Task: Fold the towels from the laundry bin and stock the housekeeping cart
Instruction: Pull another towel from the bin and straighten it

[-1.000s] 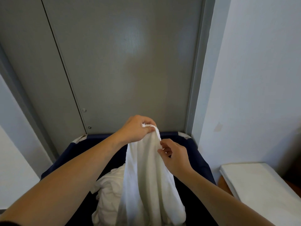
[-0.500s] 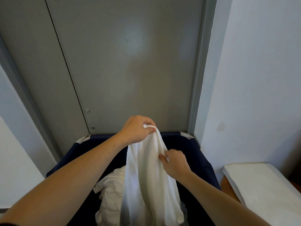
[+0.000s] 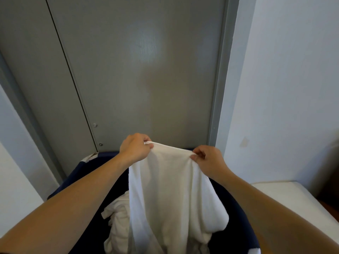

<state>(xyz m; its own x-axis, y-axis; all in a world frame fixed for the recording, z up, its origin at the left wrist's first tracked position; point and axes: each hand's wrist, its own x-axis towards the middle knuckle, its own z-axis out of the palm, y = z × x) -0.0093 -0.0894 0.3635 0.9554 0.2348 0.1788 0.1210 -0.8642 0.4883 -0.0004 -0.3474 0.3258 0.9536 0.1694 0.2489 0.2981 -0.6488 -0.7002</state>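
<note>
Your left hand [image 3: 135, 148] and right hand [image 3: 207, 158] each pinch the top hem of the white towel [image 3: 170, 189], hem running left-right between them. The towel hangs straight down into the navy laundry bin [image 3: 238, 226], over more crumpled towels [image 3: 117, 222]. Neither hand is nearer.

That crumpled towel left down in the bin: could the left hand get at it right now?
Probably not at once. The left hand grips a top corner of the raised towel, which hangs over the crumpled towel in the laundry bin. Once it lets go, the way down looks open.
</note>
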